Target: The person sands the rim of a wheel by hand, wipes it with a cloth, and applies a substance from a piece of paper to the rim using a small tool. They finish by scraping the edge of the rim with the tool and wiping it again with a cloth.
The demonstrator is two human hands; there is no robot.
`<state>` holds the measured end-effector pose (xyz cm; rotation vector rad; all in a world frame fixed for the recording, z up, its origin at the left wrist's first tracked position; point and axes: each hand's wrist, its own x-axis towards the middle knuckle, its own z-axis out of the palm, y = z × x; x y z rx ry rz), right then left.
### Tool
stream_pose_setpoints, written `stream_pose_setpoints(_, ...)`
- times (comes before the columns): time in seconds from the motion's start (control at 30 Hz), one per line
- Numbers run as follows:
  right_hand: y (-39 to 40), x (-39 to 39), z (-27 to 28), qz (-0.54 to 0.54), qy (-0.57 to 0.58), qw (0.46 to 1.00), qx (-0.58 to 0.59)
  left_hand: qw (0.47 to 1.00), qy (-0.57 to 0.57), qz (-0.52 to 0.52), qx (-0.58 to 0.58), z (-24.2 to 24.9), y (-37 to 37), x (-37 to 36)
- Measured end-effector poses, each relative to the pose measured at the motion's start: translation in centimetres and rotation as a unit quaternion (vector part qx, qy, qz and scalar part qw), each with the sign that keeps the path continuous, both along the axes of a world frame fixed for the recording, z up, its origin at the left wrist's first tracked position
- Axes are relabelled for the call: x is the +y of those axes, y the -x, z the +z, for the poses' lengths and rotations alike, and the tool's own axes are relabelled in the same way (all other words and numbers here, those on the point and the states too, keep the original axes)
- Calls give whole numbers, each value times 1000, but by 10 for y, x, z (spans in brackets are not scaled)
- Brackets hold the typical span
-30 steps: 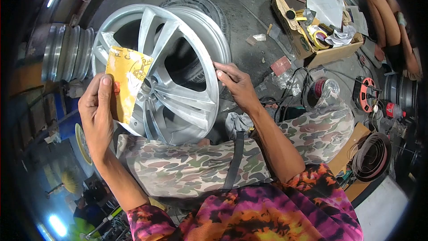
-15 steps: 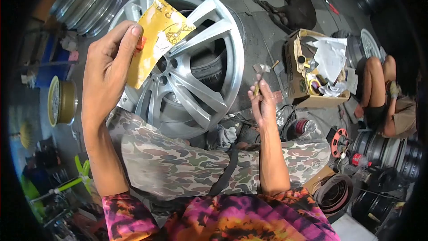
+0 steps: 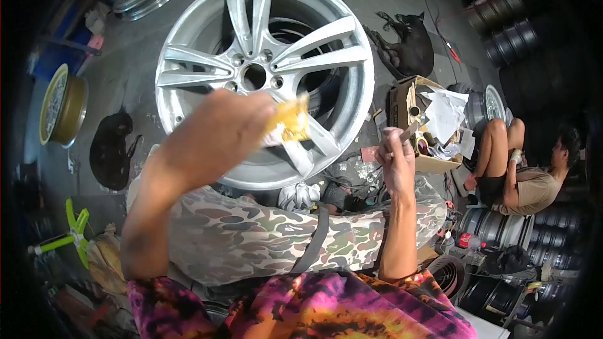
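Observation:
My left hand is smeared by motion, closed on a yellow card with white paste on it. Both are above the lower spokes of a silver alloy wheel, which lies face up before my knees. To the right of the wheel, my right hand has its fingers closed around a small putty knife. The knife's blade points up and right, toward the cardboard box; its handle is mostly hidden in the fingers.
A cardboard box full of papers stands right of the wheel. A black dog lies behind it; another dark animal lies at left. A person sits at right among stacked rims. A gold rim stands at far left.
The left hand has come down and rightward with the yellow card, which now appears smaller and turned. The right hand's putty knife has tilted to the right. The whole view has shifted.

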<state>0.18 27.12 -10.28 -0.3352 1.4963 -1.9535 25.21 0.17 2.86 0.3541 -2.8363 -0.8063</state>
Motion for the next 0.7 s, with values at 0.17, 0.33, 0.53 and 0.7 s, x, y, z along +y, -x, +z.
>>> stream_pose_setpoints(0.17,-36,-17,42,76,-108,987,89,991,-41,-124,24,-5,-12,24)
stream_pose_setpoints(0.33,-70,-34,91,122,-115,980,103,964,-257,-51,41,15,-5,31)
stream_pose_setpoints(0.53,-69,-3,118,160,-39,985,47,963,-257,-73,23,34,19,61)
stream_pose_setpoints(0.7,-51,57,139,61,-77,985,143,952,-275,-131,-23,35,77,105)
